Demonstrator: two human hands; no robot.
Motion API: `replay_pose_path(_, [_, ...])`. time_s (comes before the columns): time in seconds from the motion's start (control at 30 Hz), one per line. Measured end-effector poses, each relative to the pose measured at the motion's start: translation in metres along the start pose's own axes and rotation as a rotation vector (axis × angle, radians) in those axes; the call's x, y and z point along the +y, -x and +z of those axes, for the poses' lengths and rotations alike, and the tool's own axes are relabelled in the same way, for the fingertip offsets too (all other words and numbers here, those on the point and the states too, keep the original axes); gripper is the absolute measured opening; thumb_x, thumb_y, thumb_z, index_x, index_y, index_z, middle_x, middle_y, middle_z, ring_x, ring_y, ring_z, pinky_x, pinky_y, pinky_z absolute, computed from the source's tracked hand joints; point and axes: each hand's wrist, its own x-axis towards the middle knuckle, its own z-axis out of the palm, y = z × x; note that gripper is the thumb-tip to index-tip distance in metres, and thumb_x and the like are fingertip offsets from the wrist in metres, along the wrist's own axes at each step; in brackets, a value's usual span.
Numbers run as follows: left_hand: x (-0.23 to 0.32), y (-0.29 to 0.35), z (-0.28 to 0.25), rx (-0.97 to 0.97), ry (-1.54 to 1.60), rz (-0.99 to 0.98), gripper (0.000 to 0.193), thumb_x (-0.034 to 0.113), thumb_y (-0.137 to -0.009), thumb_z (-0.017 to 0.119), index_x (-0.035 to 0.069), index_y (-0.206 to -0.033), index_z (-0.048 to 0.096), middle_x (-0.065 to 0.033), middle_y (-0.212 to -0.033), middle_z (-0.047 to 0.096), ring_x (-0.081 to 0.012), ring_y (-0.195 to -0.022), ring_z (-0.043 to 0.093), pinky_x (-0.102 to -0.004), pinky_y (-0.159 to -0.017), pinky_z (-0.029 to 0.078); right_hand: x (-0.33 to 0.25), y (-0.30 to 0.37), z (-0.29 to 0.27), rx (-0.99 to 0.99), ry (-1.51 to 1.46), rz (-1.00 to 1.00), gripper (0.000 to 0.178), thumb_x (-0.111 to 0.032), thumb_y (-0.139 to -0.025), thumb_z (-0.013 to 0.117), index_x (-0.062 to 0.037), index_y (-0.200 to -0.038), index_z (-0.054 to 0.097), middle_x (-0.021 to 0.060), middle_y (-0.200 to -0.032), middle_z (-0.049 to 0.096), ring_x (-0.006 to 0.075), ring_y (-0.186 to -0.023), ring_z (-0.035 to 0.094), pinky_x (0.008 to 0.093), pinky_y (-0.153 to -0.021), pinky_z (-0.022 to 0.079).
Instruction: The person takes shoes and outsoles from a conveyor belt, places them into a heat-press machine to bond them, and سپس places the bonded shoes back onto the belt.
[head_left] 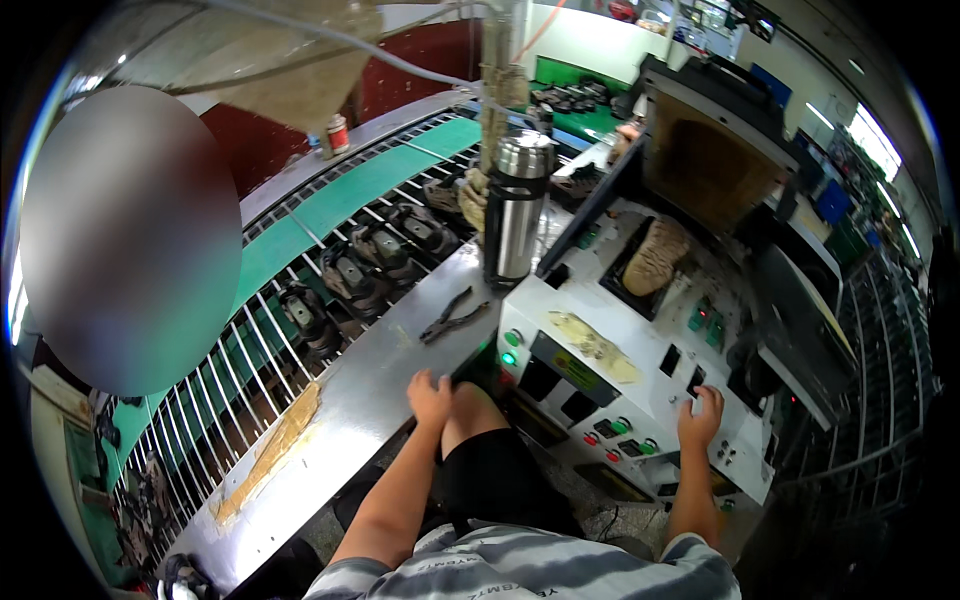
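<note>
My left hand (430, 398) rests by my knee at the edge of the metal table (370, 375), holding nothing, fingers loosely apart. My right hand (702, 415) lies on the white machine's (640, 385) top panel, fingers apart and slightly bent beside a black switch (696, 380). Farther back on the machine, a tan shoe (655, 257) sits in a dark recess under a raised lid (715, 150). A pair of pliers (452, 318) lies with spread handles on the table, beyond my left hand.
A steel thermos (517, 220) stands between table and machine. Several dark shoes (375, 250) rest on the roller conveyor (225, 375) at left. Another dark lid (800, 330) tilts up at right. Green and red buttons (620, 427) line the machine's front. At far left is a blurred oval (130, 240).
</note>
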Motion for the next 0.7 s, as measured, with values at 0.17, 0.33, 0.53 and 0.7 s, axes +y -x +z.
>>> replay_pose_path(0.17, [0.123, 0.012, 0.069, -0.587, 1.051, -0.4, 0.067, 0.043, -0.098, 0.042, 0.006, -0.149, 0.019, -0.0125, -0.148, 0.037, -0.0245, -0.138, 0.032, -0.0336, -0.107, 0.029, 0.068, 0.025, -0.062, 0.067, 0.101, 0.19, 0.027, 0.0, -0.071, 0.064, -0.0046, -0.097, 0.058, 0.014, -0.101, 0.059, 0.0356, -0.1, 0.055, 0.0442, -0.088, 0.044])
replay_pose_path(0.33, [0.114, 0.029, 0.08, -0.86, 0.89, -0.286, 0.066, 0.032, -0.098, 0.048, 0.003, -0.15, 0.021, -0.0073, -0.135, 0.049, -0.0111, -0.096, 0.056, -0.0246, -0.078, 0.045, 0.115, 0.007, -0.107, 0.121, 0.188, 0.336, 0.032, -0.006, -0.075, 0.066, -0.0069, -0.105, 0.058, 0.0171, -0.112, 0.056, 0.0399, -0.108, 0.051, 0.0481, -0.091, 0.043])
replay_pose_path(0.53, [0.014, 0.064, 0.1, -0.413, 0.909, -0.098, 0.063, 0.02, -0.096, 0.055, 0.001, -0.148, 0.026, -0.0093, -0.133, 0.05, -0.0145, -0.102, 0.055, -0.0278, -0.086, 0.046, 0.121, -0.107, -0.051, -0.054, 0.357, 0.486, 0.076, -0.04, -0.08, 0.069, -0.0124, -0.142, 0.035, 0.0223, -0.136, 0.046, 0.042, -0.124, 0.044, 0.0494, -0.103, 0.037])
replay_pose_path(0.7, [0.133, 0.037, 0.067, -0.609, 1.093, -0.423, 0.064, 0.031, -0.099, 0.048, 0.002, -0.15, 0.022, -0.0162, -0.145, 0.04, -0.0225, -0.126, 0.046, -0.0312, -0.105, 0.035, 0.179, -0.187, -0.058, -0.598, 0.44, 0.848, 0.11, -0.058, -0.07, 0.07, -0.0129, -0.153, 0.013, 0.0206, -0.151, 0.03, 0.0382, -0.135, 0.038, 0.0481, -0.107, 0.036])
